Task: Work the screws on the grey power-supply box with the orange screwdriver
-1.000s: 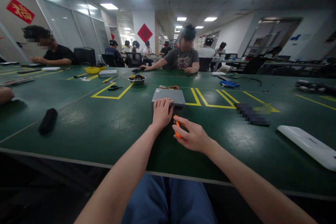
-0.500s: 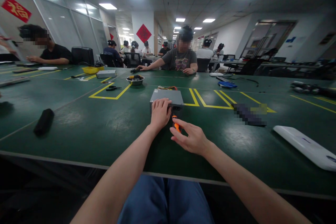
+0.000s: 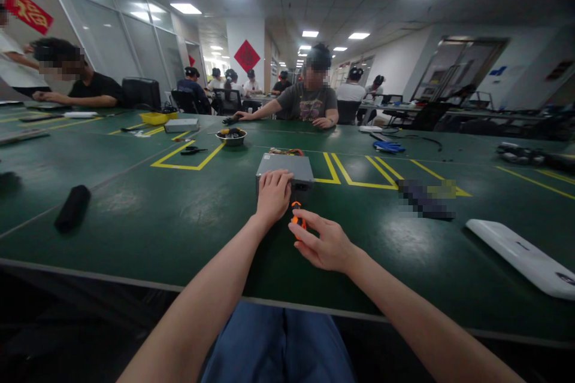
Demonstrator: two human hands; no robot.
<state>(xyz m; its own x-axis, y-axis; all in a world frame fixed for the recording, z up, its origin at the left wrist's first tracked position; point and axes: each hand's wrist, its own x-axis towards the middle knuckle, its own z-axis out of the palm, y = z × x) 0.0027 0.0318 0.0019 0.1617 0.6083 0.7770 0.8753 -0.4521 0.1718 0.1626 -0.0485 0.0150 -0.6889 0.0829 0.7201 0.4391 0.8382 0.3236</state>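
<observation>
A grey metal computer power supply (image 3: 287, 163) lies on the green table in front of me, its bundle of coloured wires at the far side. My left hand (image 3: 273, 194) is laid over its near top edge with fingers bent, gripping it; the thumb is mostly hidden. In the fingers of my right hand (image 3: 324, 239) is an orange-and-black screwdriver (image 3: 298, 221), closed around its handle. It points at the power supply's near face, and its shaft is hard to make out.
A metal bowl (image 3: 231, 139) holding tools stands beyond on the left, near a yellow tray (image 3: 155, 118). Blue gloves (image 3: 389, 146) and a white case (image 3: 516, 254) lie to the right, a black block (image 3: 73, 208) to the left. Across the table sits a person (image 3: 309, 96).
My right hand has drawn back slightly toward me with the screwdriver, further from the power supply. My left hand stays in place on the power supply.
</observation>
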